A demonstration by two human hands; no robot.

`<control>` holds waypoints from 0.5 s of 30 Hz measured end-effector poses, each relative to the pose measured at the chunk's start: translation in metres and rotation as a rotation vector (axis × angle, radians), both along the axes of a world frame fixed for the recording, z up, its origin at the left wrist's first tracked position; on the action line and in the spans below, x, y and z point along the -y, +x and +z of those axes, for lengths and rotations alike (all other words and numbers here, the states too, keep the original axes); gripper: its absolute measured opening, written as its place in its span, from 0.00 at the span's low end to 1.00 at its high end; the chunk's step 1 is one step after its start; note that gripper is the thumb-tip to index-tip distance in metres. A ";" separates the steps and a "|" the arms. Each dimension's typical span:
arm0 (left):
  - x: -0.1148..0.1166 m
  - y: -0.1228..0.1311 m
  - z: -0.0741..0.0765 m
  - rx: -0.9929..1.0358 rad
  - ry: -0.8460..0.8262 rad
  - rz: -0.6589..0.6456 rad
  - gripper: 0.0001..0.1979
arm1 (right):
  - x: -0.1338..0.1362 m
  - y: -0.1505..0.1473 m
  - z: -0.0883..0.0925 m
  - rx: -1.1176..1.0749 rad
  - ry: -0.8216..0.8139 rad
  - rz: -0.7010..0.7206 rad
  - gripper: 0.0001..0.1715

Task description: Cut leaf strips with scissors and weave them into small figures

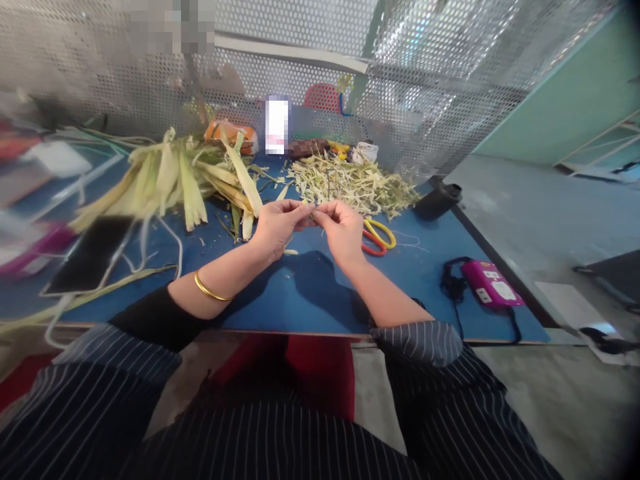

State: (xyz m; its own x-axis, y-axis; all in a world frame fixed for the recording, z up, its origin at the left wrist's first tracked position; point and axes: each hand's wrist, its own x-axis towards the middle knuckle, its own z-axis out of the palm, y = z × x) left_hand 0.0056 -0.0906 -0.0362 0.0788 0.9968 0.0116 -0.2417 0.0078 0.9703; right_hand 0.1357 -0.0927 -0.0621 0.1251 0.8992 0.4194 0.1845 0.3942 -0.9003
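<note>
Over the blue table [320,293], my left hand [276,228] and my right hand [344,230] meet with thumbs and fingertips pinched together. A tiny pale piece seems to lie between them; my fingers cover most of it, so I cannot make out its kind. Just beyond them spreads a heap of shredded dried husk [350,183]. Long pale corn husks [167,177] lie bunched to the left of my left hand. Beside my right hand are red and yellow loop handles [383,233], perhaps of scissors, their other end hidden behind the hand.
A phone [93,257] with a white cable lies at left. A black cylinder [439,201] rests near the right edge, and a purple power box [493,283] with a black cord sits at front right. Perforated metal mesh [425,100] stands behind the table.
</note>
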 end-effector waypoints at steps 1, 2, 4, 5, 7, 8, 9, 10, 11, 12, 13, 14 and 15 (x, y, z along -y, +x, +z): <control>-0.001 -0.001 0.001 -0.004 -0.010 -0.014 0.12 | -0.001 0.001 0.000 -0.013 -0.012 0.002 0.06; -0.002 -0.002 0.002 -0.005 -0.023 -0.037 0.12 | -0.001 0.001 0.000 -0.028 -0.025 0.010 0.06; -0.004 -0.005 0.005 -0.013 -0.040 -0.092 0.13 | -0.003 0.004 0.000 -0.067 -0.047 0.041 0.06; -0.005 -0.006 0.006 -0.023 -0.041 -0.118 0.13 | -0.003 0.005 -0.001 -0.084 -0.058 0.057 0.06; -0.008 -0.007 0.007 -0.058 -0.035 -0.157 0.14 | -0.004 0.007 -0.002 -0.098 -0.070 0.066 0.06; -0.009 -0.007 0.007 -0.076 -0.036 -0.170 0.14 | -0.003 0.007 -0.003 -0.093 -0.072 0.061 0.06; -0.010 -0.007 0.007 -0.087 -0.042 -0.173 0.14 | -0.003 0.007 -0.003 -0.083 -0.072 0.056 0.06; -0.010 -0.007 0.006 -0.093 -0.049 -0.170 0.14 | -0.002 0.006 -0.003 -0.066 -0.073 0.055 0.06; -0.011 -0.007 0.005 -0.094 -0.056 -0.159 0.13 | -0.002 0.006 -0.002 -0.034 -0.076 0.058 0.07; -0.011 -0.007 0.004 -0.091 -0.057 -0.143 0.13 | -0.002 0.007 0.001 0.039 -0.086 0.065 0.07; -0.011 -0.008 0.004 -0.090 -0.054 -0.126 0.13 | -0.002 0.010 0.005 0.146 -0.102 0.073 0.08; -0.011 -0.009 0.004 -0.088 -0.050 -0.108 0.12 | -0.002 0.016 0.009 0.271 -0.122 0.079 0.09; -0.012 -0.010 0.004 -0.085 -0.044 -0.092 0.12 | -0.003 0.023 0.014 0.412 -0.144 0.077 0.10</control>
